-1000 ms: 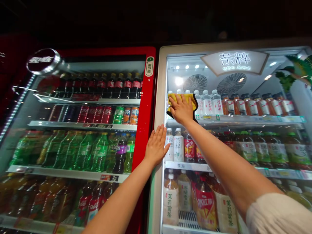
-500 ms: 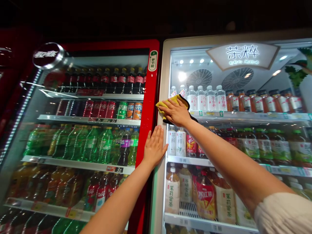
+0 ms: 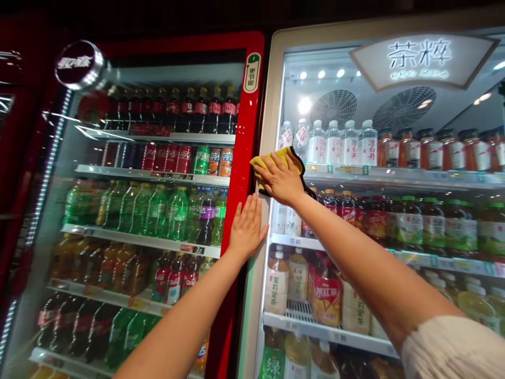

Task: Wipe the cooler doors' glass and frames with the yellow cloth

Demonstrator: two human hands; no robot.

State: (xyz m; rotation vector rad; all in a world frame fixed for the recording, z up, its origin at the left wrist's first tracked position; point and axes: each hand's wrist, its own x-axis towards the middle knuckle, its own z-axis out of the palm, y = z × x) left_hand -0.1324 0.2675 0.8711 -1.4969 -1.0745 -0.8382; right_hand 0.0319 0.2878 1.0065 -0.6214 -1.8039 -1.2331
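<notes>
Cloth (image 3: 281,153), yellow with dark edge, was on the pale fridge (image 3: 273,100), at one o'clock from the left hand (image 3: 246,226), whose straight fingers held nothing. The right hand (image 3: 284,182) lay upon the cloth, fingers spread. The right forearm (image 3: 355,258) hid some bottles (image 3: 348,208). Toward nine o'clock, the red fridge (image 3: 249,126) contained cola bottles (image 3: 201,113) and cans (image 3: 171,159); the pale one, tea bottles (image 3: 434,226).

White lights (image 3: 321,74) glare inside the right-hand cooler (image 3: 273,105) amid darkness.
</notes>
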